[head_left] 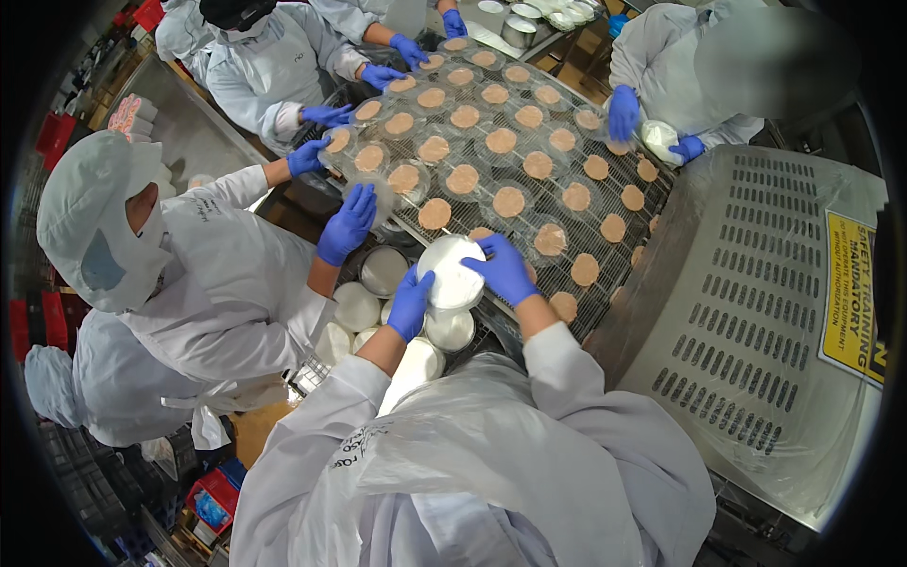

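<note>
While the stack of white discs (452, 274) sits at the centre of the frame, just off the near edge of the wire-mesh conveyor (605, 201), the left hand (411, 300) has its fingers clamped on the stack's lower-left side and the right hand (501, 267) pinches its upper-right rim. Whether any disc is separated cannot be told. Judged risk: uneven finger pressure could shear the discs apart and spill them. A low right wrist could catch the tan patties (435, 214) near that edge. Leftward room is tight: a co-worker's gloved hand (348, 227) is near, and white round stacks (357, 307) crowd the area left of centre, where a knock could topple them. Rightward, beyond the right forearm, more room appears before the slotted metal guard (704, 312), though patties lie along that side.
</note>
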`<state>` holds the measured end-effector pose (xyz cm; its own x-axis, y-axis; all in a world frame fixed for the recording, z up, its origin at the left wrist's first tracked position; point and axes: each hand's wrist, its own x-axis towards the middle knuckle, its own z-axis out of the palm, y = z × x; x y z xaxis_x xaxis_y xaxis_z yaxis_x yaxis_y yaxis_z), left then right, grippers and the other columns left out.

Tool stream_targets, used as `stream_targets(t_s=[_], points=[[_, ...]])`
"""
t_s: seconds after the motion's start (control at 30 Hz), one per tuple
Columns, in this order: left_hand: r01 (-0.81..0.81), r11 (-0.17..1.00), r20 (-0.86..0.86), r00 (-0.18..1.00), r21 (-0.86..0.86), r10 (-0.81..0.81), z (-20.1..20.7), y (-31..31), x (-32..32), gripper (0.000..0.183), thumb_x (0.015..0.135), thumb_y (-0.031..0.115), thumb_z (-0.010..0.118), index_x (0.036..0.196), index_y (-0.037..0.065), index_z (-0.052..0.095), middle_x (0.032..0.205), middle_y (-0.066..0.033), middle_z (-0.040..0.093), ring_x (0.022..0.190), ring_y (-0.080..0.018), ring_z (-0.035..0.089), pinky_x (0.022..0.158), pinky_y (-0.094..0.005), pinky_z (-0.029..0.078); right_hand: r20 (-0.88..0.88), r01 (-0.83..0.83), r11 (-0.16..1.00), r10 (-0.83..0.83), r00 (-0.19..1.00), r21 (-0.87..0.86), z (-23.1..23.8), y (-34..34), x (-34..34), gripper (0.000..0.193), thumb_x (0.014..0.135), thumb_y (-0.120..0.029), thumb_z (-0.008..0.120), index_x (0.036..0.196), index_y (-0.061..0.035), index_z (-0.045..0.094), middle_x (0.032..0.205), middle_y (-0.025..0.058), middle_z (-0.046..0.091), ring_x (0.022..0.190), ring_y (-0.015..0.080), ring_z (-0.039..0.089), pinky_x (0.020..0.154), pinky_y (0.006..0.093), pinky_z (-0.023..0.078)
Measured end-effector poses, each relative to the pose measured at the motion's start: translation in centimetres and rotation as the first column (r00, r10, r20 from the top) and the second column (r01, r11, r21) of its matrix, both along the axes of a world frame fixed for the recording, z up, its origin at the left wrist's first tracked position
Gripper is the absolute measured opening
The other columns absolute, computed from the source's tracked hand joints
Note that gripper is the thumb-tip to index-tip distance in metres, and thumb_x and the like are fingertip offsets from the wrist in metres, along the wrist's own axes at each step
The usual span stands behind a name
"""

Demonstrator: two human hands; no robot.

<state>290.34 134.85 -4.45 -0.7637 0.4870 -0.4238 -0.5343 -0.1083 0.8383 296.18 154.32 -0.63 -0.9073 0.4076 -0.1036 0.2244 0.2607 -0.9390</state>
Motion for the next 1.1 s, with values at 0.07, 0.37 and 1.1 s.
stream_targets(t_s=[0.07,0.37,1.1], points=[[0.002,1.0,0.073,0.997,-0.007,-0.002,2.4,1.0,0.9,0.04,0.092,0.017,0.055,0.127,-0.002,0.046,0.116,-0.0125,0.058,0.103,-0.0189,0.058,0.089,-0.0312,0.047,0.114,-0.061,0.934,0.022,0.993,0.352,-1.0,-1.2,-1.3,0.028,0.085,-0.026,0.06,0.099,-0.0022,0.062,0.096,0.0126,0.067,0.09,0.0265,0.064,0.08,0.0386,0.049],[-0.022,0.991,0.055,0.998,-0.135,0.03,0.5,-1.0,3.5,0.044,0.091,0.019,0.057,0.127,-0.004,0.045,0.115,-0.0122,0.058,0.101,-0.0194,0.059,0.087,-0.0315,0.048,0.487,-0.25,0.718,-0.14,0.862,0.649,-4.4,19.3,2.6,0.034,0.08,-0.003,0.058,0.114,0.0015,0.06,0.1,0.013,0.068,0.089,0.0232,0.066,0.075,0.0358,0.052],[-0.198,0.964,0.152,0.962,-0.177,0.226,-7.1,-3.3,7.8,0.04,0.09,0.02,0.06,0.123,0.0,0.051,0.111,-0.0088,0.061,0.097,-0.0156,0.06,0.084,-0.0291,0.049,0.005,0.432,0.654,-0.554,0.832,0.621,-14.1,27.4,4.7,0.03,0.089,-0.023,0.046,0.102,-0.0029,0.065,0.095,0.0188,0.066,0.088,0.0329,0.064,0.076,0.0396,0.05]])
